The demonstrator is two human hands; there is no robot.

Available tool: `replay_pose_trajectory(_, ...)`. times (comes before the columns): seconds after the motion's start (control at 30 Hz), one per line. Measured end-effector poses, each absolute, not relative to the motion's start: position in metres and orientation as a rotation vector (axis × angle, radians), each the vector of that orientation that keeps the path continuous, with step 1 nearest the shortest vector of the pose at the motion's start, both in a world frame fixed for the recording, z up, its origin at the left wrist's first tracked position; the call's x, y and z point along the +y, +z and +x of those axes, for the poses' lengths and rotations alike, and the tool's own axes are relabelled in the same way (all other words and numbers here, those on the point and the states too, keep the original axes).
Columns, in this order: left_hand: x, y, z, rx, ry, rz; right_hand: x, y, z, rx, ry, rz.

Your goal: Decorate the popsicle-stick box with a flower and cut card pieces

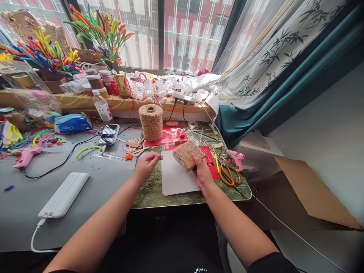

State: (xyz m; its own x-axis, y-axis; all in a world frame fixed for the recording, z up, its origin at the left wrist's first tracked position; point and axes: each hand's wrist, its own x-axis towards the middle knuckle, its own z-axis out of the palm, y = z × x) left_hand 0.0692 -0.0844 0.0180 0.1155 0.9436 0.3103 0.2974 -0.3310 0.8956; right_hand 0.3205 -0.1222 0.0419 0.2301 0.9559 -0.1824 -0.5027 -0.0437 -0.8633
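Observation:
My right hand (203, 172) grips a small flat block wrapped in jute twine (187, 153), thumb on top, tilted above a white sheet (178, 182). To the left, my left hand (147, 165) is closed in a pinch, apart from the block. Whatever is between its fingertips is too small to make out. A large spool of jute twine (151, 123) stands upright behind both hands. Red sheets (214, 167) lie partly under the white one. Orange-handled scissors (227, 176) and a pink glue gun (236, 159) are right of my right hand.
Wooden sticks (135, 146), a phone (109, 135), a white power bank (64, 195) and another pink glue gun (28, 155) lie to the left. A plastic bottle (101, 106) stands near the sill. A power strip (182, 98) trails black cables. Cardboard (315, 189) juts out at right.

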Motion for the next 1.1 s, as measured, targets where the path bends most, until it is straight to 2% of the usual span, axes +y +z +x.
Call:
replay_pose_trajectory(0.17,-0.1,0.015,0.065,1.038,0.717,2.422,-0.116,0.032,0.327,-0.408,1.29,-0.952)
replay_pose_trajectory(0.27,-0.11,0.013,0.069,0.938,0.537,2.607,-0.113,0.022,0.331,-0.373,1.334,-0.873)
replay_pose_trajectory(0.6,-0.131,0.01,0.075,0.838,0.414,2.705,-0.115,0.001,0.334,-0.364,1.339,-0.856)
replay_pose_trajectory(1.1,-0.131,-0.002,0.074,0.858,0.473,2.633,-0.12,-0.004,0.335,-0.434,1.305,-0.855)
